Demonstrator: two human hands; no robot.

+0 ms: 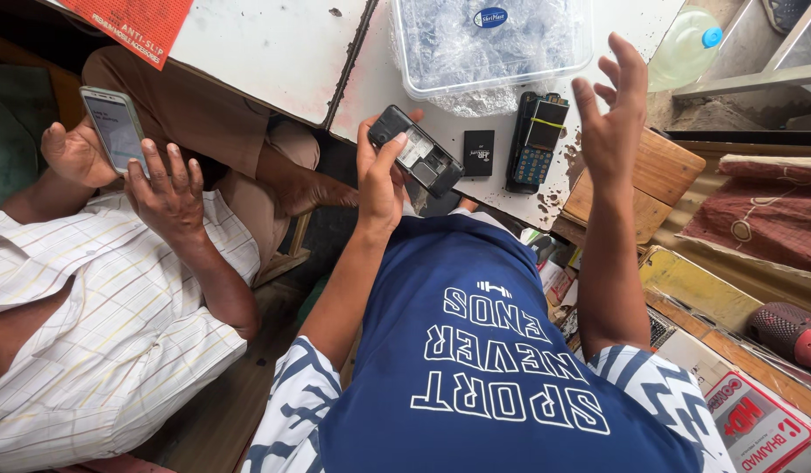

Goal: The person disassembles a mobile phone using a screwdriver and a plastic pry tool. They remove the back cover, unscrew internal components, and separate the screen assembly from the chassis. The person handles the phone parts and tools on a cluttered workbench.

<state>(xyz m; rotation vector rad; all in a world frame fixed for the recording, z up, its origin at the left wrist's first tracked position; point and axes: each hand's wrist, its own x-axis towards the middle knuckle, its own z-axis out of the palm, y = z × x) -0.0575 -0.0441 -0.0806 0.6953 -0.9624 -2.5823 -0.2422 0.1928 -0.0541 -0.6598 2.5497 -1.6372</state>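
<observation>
- Count: two hands of the wearer, two hands of a second person, three phone bodies on or over the bench (274,52), one loose battery, one clear tub, one bottle.
- Left hand (379,180): its grip is clenched around one small black phone with its back cover off (416,151), thumb laid across the upper face, fingers behind.
- The opened phone is held in the air just above the bench's near edge, at about 11 o'clock from the wearer's chest. Its long axis runs from 10 o'clock to 4 o'clock; the bare battery bay faces up.
- Right hand (611,109): raised over the bench at 1 o'clock, fingers spread and slightly curled, grip released, touching nothing.
- One black keypad phone with a yellow band (534,140) lies on the bench between the two hands, long axis roughly 12 to 6 o'clock.
- One black rectangular battery (479,152) lies flat just left of the keypad phone, apart from it.
- One clear plastic tub (491,44), filled with crumpled wrap, sits at 12 o'clock.
- One plastic bottle with a blue cap (686,45) stands at 2 o'clock, off the bench.
- Second person at 9 o'clock: both hands on one smartphone (114,130), screen up.
</observation>
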